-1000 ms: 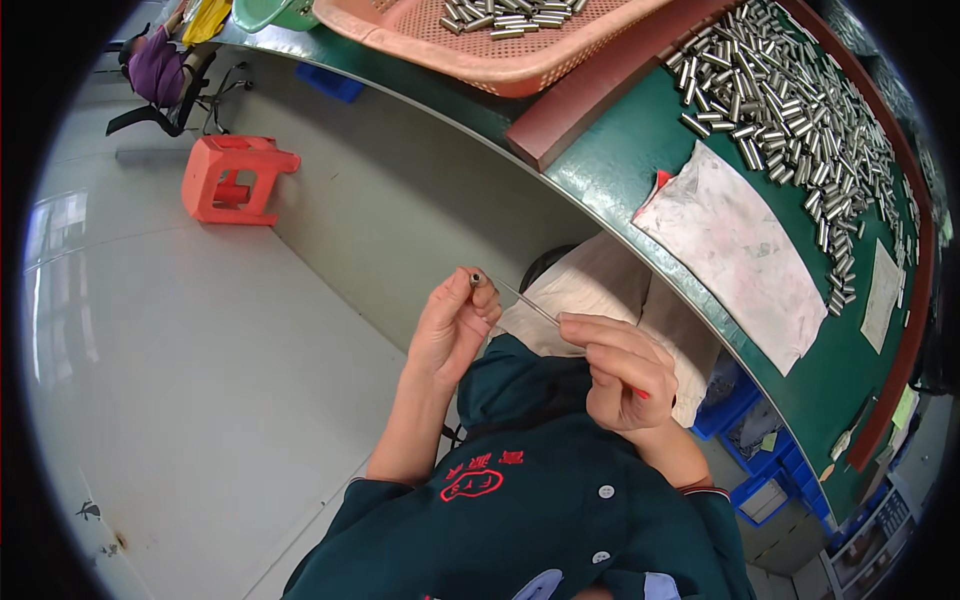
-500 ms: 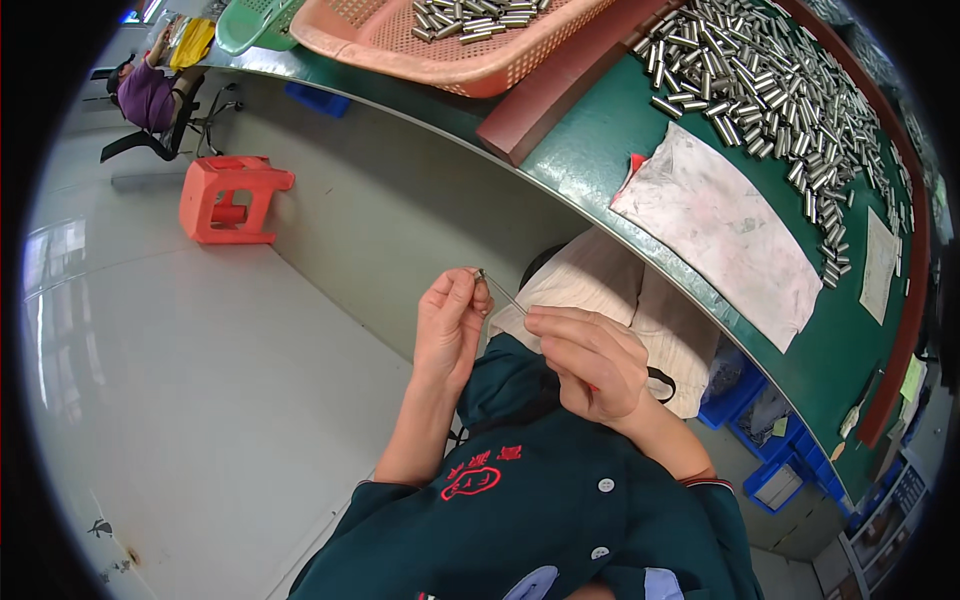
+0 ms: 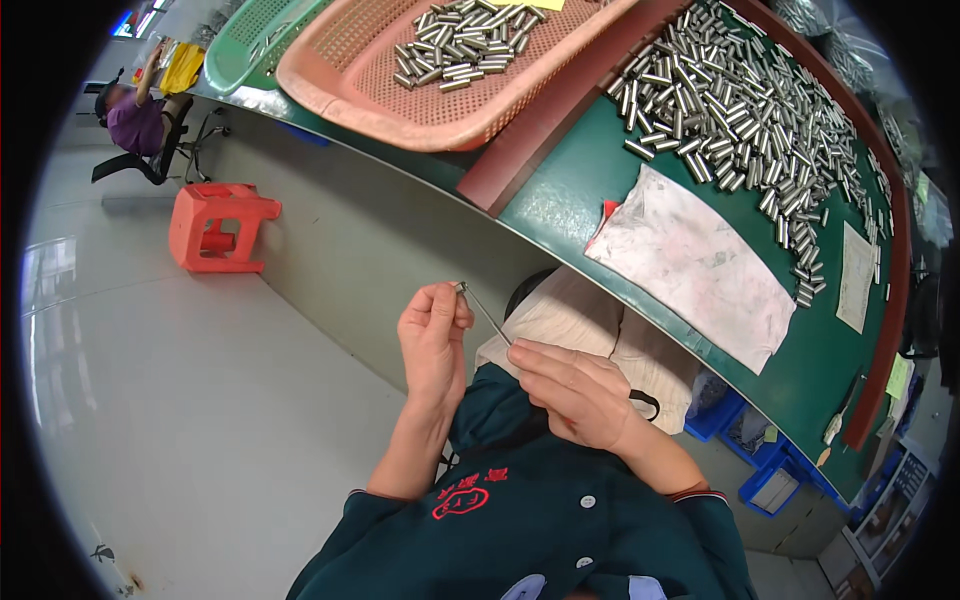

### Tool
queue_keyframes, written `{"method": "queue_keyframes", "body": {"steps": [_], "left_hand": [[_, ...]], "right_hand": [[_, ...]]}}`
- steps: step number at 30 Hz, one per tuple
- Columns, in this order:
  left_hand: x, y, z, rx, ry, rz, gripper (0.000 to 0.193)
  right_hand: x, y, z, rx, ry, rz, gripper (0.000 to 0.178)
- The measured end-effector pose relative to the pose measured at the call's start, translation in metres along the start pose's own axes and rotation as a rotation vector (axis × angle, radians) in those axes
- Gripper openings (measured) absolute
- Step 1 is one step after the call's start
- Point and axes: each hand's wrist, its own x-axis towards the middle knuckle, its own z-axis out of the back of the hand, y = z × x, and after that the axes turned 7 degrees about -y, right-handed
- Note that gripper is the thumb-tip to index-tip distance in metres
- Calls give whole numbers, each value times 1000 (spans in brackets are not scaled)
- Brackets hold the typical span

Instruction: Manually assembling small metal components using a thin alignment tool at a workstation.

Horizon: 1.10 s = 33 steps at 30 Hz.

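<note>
My left hand (image 3: 432, 340) pinches a small metal cylinder (image 3: 461, 287) between thumb and fingers, with only its end showing. A thin metal rod (image 3: 487, 316) runs from that end to my right hand (image 3: 575, 392), whose fingers are closed around the rod's other part; any handle is hidden in the palm. The rod's tip meets the cylinder's end, but I cannot tell whether it goes inside. Both hands are held above my lap, off the table. Many similar metal cylinders (image 3: 740, 110) lie piled on the green table (image 3: 545, 215).
A stained white cloth (image 3: 695, 265) lies near the table edge. Beyond a reddish-brown divider (image 3: 530, 140) sits a pink basket (image 3: 335, 95) with cylinders, beside a green basket (image 3: 235, 50). A red stool (image 3: 220, 225) stands left; a seated person (image 3: 137, 120) is farther back. Blue bins (image 3: 770, 485) are under the table.
The view has tilted, so the table and baskets sit lower in it and more of the pink basket shows. My hands are slightly farther apart, with more of the rod visible.
</note>
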Motion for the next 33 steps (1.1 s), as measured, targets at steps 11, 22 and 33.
{"method": "queue_keyframes", "body": {"steps": [11, 22, 33], "left_hand": [[-8, -20, -26, 359, 26, -411, 11], [-13, -30, -146, 717, 533, -1166, 10], [-10, -6, -166, 992, 618, -1489, 8]], "right_hand": [[15, 19, 63, 251, -314, 132, 23], [1, 3, 119, -100, -1015, -159, 10], [-6, 2, 130, 150, -1148, -425, 9]]}}
